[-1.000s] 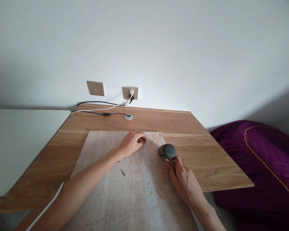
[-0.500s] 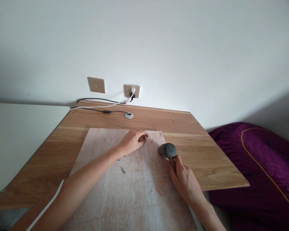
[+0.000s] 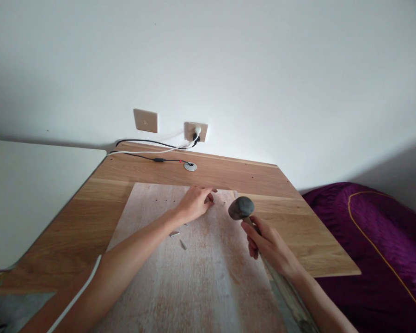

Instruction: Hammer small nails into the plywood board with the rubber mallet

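Head view, left hand: the left hand (image 3: 195, 204) lies at centre frame, near the far edge of the board (image 3: 201, 282). Its fingers are half curled and the tips bunched low on the wood. Anything pinched between them is too small to tell.
Head view, right hand: the right hand (image 3: 267, 241), right of centre, is wrapped closed round the handle of the hammer (image 3: 241, 208), just behind the head.
Hammer: its dark grey rounded head sits just right of the left fingertips, apart from them. It seems to hang a little above the board.
How it handles: it is probably stiff and top-heavy. The handle is the place to hold it, and a grip this near the head likely gives control rather than swing.
Loose bits: two small nails (image 3: 175, 234) lie on the board below the left wrist. They look thin and light, so they are likely fiddly to pick up and best pinched by the shank.
Board: a pale, scuffed sheet lying flat on the table (image 3: 298, 240) and running off the bottom of the frame.
Back of table: a round grommet (image 3: 190, 166) with black and white cables (image 3: 149, 151) leading to a wall socket (image 3: 195, 132). A blank plate (image 3: 145, 120) is to its left.
Left edge: a white surface (image 3: 27, 194).
Right edge: purple bedding (image 3: 384, 240), lower than the table.
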`<state>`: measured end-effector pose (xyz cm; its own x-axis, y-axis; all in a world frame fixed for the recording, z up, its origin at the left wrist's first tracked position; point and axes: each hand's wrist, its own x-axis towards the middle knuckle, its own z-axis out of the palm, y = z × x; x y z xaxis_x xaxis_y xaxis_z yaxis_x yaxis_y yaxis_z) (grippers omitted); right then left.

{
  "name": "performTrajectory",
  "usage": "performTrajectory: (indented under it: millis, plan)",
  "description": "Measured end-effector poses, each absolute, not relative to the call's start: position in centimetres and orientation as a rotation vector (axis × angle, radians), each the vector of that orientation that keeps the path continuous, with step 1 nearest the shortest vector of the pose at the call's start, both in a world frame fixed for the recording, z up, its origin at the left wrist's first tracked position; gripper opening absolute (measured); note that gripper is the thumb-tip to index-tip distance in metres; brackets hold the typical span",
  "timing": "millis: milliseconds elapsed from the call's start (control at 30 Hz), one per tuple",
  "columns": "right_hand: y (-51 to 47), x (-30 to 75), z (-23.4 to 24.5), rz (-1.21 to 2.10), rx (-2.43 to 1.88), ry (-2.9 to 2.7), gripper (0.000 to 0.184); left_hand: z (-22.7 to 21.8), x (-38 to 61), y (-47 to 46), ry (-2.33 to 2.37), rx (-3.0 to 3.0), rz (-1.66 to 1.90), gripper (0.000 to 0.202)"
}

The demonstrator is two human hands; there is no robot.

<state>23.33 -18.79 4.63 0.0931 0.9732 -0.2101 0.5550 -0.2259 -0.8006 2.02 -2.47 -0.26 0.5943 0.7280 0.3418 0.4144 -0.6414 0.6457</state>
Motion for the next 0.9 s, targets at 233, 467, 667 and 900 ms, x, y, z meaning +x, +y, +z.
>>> performTrajectory:
  millis: [233, 467, 667, 900]
  plan:
    - [-15.4, 19.2, 6.4, 1.026, -1.734, -1.465, 0.038, -0.1, 1.9, -2.6, 0.852, 2.213, 0.844, 0.047]
    - [-14.9, 18.6, 6.3, 0.891, -1.839, -1.568, 0.030, 0.1, 1.7, -2.6, 0.769, 2.174, 0.868, 0.057]
    - [-15.2, 18.4, 6.3, 0.851, -1.868, -1.610, 0.029, -0.3, 1.5, -2.5, 0.720, 2.155, 0.872, 0.054]
    - [-15.4, 18.2, 6.4, 0.833, -1.866, -1.640, 0.026, -0.5, 1.7, -2.4, 0.741, 2.111, 0.906, 0.055]
